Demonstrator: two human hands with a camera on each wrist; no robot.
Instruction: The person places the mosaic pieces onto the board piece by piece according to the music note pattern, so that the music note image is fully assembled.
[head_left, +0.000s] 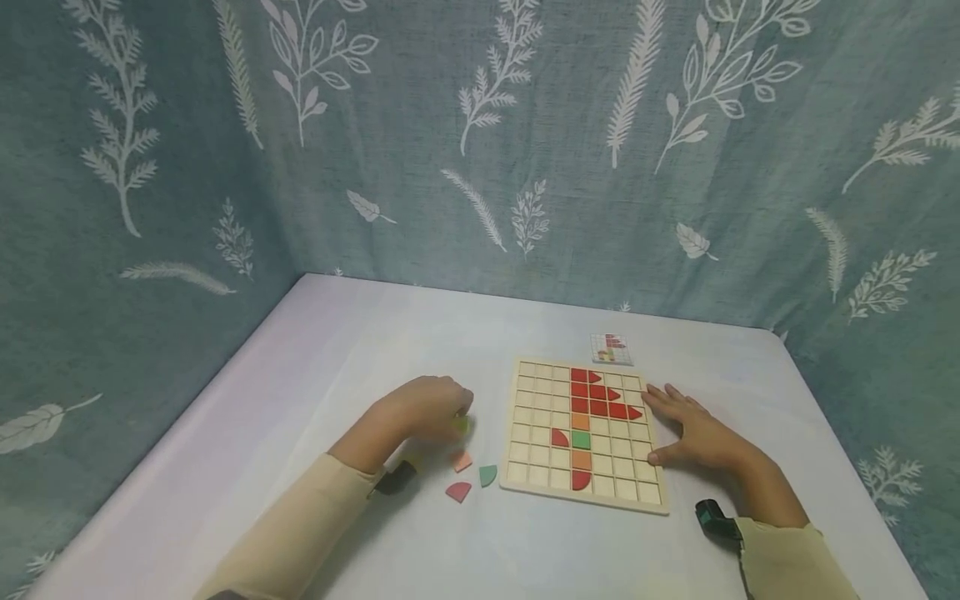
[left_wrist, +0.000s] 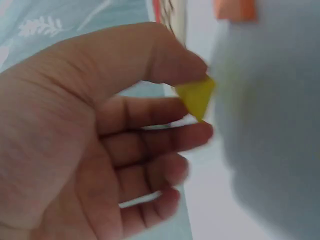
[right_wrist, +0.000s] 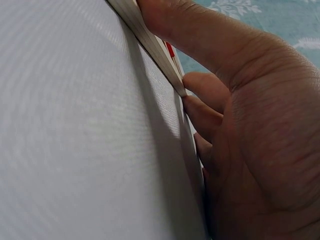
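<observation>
My left hand (head_left: 423, 407) pinches a small yellow triangular tile (left_wrist: 196, 97) between thumb and fingertips, just above the table left of the board. A square wooden grid board (head_left: 534, 433) lies flat, with red tiles (head_left: 598, 407) in three stepped rows ending in points. Below them run an orange square (head_left: 581, 422), a green square (head_left: 581, 440) and another orange square (head_left: 581, 459). One red quarter-circle (head_left: 559, 437) sits beside the green square, another (head_left: 581, 481) at the column's foot. Against the board's right edge rests my right hand (head_left: 697, 433), thumb and fingers spread.
Loose on the table by my left hand are an orange tile (head_left: 461, 461), a pinkish-red tile (head_left: 458, 492) and a green quarter-circle (head_left: 487, 476). Behind the board lies a small pattern card (head_left: 611, 349). A leaf-print curtain (head_left: 420, 217) hangs around the white table (head_left: 360, 333).
</observation>
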